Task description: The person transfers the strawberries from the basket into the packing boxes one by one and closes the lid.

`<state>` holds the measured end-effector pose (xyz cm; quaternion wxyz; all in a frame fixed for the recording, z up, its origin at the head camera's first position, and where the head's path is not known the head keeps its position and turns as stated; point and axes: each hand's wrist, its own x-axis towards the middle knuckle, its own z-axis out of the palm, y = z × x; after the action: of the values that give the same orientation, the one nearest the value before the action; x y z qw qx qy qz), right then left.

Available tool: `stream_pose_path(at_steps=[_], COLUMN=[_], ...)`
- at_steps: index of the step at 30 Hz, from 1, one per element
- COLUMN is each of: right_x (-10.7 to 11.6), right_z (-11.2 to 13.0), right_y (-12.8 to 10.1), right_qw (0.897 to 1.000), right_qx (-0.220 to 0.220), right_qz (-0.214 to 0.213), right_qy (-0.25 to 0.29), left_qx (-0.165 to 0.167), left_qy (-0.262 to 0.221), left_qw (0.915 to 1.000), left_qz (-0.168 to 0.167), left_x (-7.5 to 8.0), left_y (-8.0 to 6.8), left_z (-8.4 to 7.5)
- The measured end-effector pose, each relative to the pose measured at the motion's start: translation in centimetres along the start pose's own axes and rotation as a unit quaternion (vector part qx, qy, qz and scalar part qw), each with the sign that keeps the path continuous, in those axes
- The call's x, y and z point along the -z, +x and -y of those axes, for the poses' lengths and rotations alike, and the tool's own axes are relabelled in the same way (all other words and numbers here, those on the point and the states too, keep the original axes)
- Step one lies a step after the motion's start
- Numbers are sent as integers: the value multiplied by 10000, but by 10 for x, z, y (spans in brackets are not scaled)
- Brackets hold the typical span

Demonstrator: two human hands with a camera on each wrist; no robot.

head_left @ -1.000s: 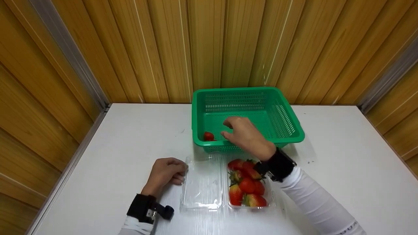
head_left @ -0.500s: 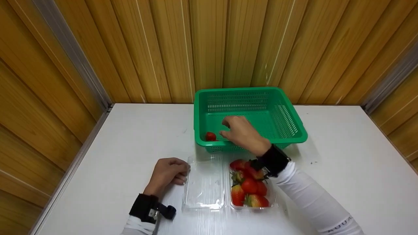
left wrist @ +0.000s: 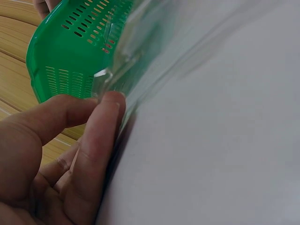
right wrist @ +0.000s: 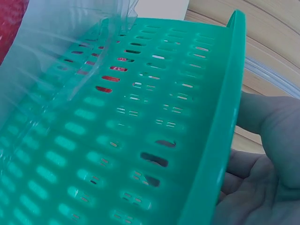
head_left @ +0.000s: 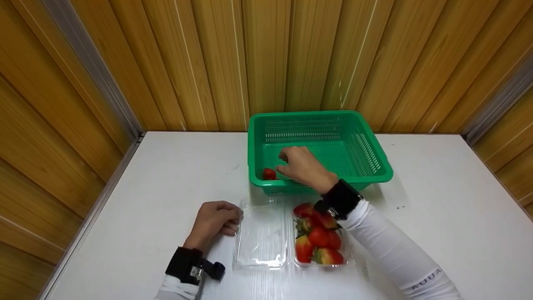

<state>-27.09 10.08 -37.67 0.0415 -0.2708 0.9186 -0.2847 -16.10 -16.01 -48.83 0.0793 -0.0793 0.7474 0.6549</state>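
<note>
A green plastic basket [head_left: 320, 113] stands at the back of the white table. One red strawberry [head_left: 269, 173] lies in its near-left corner. My right hand [head_left: 287, 163] reaches over the near wall into the basket, fingers loosely curled just right of that strawberry, with nothing visible in them. In the right wrist view the right hand [right wrist: 262, 154] shows a bare palm behind the basket wall [right wrist: 140, 140]. A clear clamshell lies open in front of the basket, and my left hand [head_left: 233, 221] pinches the left edge of its lid [head_left: 261, 237]. The tray half [head_left: 347, 254] holds several strawberries [head_left: 318, 237].
Wooden panel walls close the table in at the back and on both sides. White tabletop [head_left: 166, 175] stretches left of the basket and right of the clamshell [head_left: 437, 208]. In the left wrist view the basket [left wrist: 70, 51] shows behind the lid edge [left wrist: 140, 56].
My right hand has shifted slightly left and deeper into the basket, closer to the strawberry there. The left hand has kept its hold on the lid.
</note>
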Motion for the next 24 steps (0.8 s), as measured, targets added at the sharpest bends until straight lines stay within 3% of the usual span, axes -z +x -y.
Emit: stream_pose_path(at_steps=[24], right_x=[-15], right_z=[-8], right_y=[20], right_qw=[9977], right_qx=[-443], right_qz=[382], right_qy=[340], left_qx=[63], left_qy=[-174], left_qw=[9998], left_qz=[24], left_x=[-3], left_y=[0], left_z=[-3])
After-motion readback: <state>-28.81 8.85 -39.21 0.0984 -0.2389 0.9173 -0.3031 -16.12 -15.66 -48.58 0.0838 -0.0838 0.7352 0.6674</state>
